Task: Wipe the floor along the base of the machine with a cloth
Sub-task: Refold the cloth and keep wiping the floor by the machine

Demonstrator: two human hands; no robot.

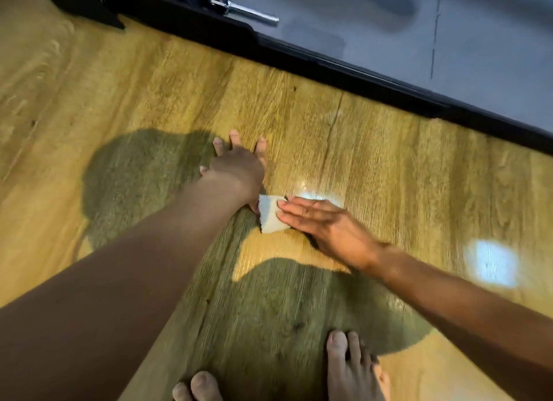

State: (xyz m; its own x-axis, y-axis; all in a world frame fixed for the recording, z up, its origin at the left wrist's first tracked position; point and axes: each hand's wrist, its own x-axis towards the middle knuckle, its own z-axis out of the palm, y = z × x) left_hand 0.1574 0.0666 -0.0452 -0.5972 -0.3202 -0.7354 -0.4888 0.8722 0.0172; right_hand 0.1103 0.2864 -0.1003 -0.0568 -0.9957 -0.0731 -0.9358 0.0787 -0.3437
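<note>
A small white folded cloth [270, 213] lies on the wooden floor [374, 167] in the middle of the view. My right hand [323, 224] presses flat on it with straight fingers, covering its right part. My left hand [239, 164] rests flat on the floor just left of and beyond the cloth, fingers spread, holding nothing. The machine's black base [344, 65] runs diagonally across the upper right, well beyond both hands, with a strip of bare floor between.
A grey deck [419, 35] lies behind the black base, with a chrome pin [245, 10] near its far end. A black foot [98, 8] of the machine stands at upper left. My bare feet [353, 367] are at the bottom edge.
</note>
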